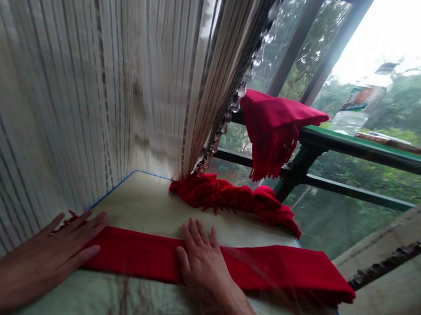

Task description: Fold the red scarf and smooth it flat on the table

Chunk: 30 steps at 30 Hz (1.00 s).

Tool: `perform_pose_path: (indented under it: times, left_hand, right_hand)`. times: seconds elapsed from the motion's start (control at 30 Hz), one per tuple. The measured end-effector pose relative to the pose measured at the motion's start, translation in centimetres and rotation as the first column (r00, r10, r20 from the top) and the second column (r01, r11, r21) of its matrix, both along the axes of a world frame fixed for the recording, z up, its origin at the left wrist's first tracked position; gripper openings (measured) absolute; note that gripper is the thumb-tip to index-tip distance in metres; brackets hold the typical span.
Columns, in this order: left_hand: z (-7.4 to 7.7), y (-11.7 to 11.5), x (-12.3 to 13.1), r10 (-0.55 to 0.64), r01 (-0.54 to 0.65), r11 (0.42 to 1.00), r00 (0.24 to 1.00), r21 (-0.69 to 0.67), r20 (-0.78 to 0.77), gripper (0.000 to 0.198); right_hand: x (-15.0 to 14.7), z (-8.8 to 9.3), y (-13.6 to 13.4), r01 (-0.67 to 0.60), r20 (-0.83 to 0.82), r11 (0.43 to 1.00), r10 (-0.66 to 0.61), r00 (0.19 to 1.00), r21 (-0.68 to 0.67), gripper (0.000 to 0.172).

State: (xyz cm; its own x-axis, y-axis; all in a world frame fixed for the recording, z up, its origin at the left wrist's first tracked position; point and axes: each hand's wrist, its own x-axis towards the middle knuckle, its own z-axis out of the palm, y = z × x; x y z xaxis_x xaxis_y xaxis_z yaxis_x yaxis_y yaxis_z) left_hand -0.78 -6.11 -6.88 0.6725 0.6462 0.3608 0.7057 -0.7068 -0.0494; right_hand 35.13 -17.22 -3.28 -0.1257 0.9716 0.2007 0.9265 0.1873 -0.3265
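Note:
A red scarf (138, 253), folded into a long flat strip, lies crosswise over a pale table (146, 206) with a blue edge. My left hand (75, 240) rests flat on its left end, fingers stretched out, with a little red fringe showing beyond them. Near the middle of the strip, my right hand (204, 256) presses down flat, its fingers slightly spread. The right end of the scarf reaches the table's right edge and shows stacked layers. Both palms' undersides are hidden.
A crumpled red cloth (236, 199) lies at the table's far end. Another fringed red scarf (277, 120) hangs over a dark green rail (376, 153), where a plastic bottle (359, 104) stands. A striped curtain (100, 64) with bead trim borders the left side; windows are behind.

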Motion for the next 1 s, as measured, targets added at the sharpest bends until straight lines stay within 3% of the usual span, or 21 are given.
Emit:
perform_pose_path:
  times: [0.07,0.13,0.23,0.3,0.37,0.43,0.53,0.6,0.67,0.73,0.83,0.9,1.0]
  left_hand:
    - [0.7,-0.5,3.4,0.028,-0.027,0.999,0.999,0.041,-0.023,0.059]
    - [0.7,-1.2,7.8,-0.016,0.015,1.0,0.999,-0.025,-0.04,0.058]
    - [-0.9,-1.7,13.2,-0.12,0.114,0.983,0.992,-0.142,-0.031,0.058]
    - [-2.4,-1.0,14.8,-0.189,0.188,0.976,0.982,-0.109,0.001,0.054]
    - [-3.3,0.4,15.4,-0.222,0.224,0.973,0.974,-0.052,0.041,0.049]
    - [-3.0,1.8,15.8,-0.222,0.225,0.971,0.974,-0.074,0.044,0.048]
    - [-0.6,2.8,17.4,-0.18,0.185,0.965,0.983,-0.184,0.04,0.054]
    - [1.6,2.7,19.0,-0.16,0.175,0.958,0.983,-0.225,0.086,0.057]
    - [3.4,2.4,20.4,-0.24,0.268,0.912,0.963,-0.309,0.127,0.055]
    - [4.6,2.1,21.0,-0.313,0.344,0.855,0.939,-0.389,0.142,0.048]
    - [5.2,2.2,20.2,-0.302,0.324,0.844,0.946,-0.428,0.12,0.042]
    - [5.1,2.2,19.2,-0.276,0.293,0.836,0.955,-0.465,0.104,0.041]
    - [5.2,2.2,18.1,-0.205,0.199,0.82,0.978,-0.536,0.05,0.043]
  right_hand:
    - [-0.4,0.7,-0.1,-0.003,0.01,1.0,0.003,1.0,0.014,0.058]
    - [-1.0,1.2,-0.4,-0.016,0.027,0.999,0.015,1.0,0.028,0.06]
    - [-1.5,1.0,-0.5,-0.115,0.019,0.991,0.114,0.993,0.063,0.063]
    - [-1.2,0.5,-0.4,-0.102,0.011,0.992,0.101,0.995,0.079,0.065]
    - [-0.4,0.6,-0.1,-0.101,0.008,0.991,0.101,0.995,0.087,0.066]
    - [1.1,1.8,-0.1,-0.084,0.001,0.99,0.084,0.996,0.116,0.063]
    - [5.2,5.1,-0.6,0.072,-0.049,0.974,-0.063,0.997,0.213,0.05]
    - [8.9,7.0,-1.7,0.111,-0.059,0.965,-0.1,0.993,0.238,0.048]
    - [12.9,7.8,-3.2,0.157,-0.058,0.953,-0.147,0.987,0.259,0.047]
    - [16.6,7.5,-5.0,0.201,-0.049,0.94,-0.195,0.98,0.274,0.044]
    - [20.0,6.1,-7.1,0.263,-0.032,0.921,-0.265,0.964,0.288,0.04]
    - [20.6,5.4,-7.4,0.273,0.001,0.92,-0.285,0.959,0.282,0.037]
    - [19.0,5.5,-6.3,0.237,0.082,0.94,-0.264,0.961,0.245,0.032]
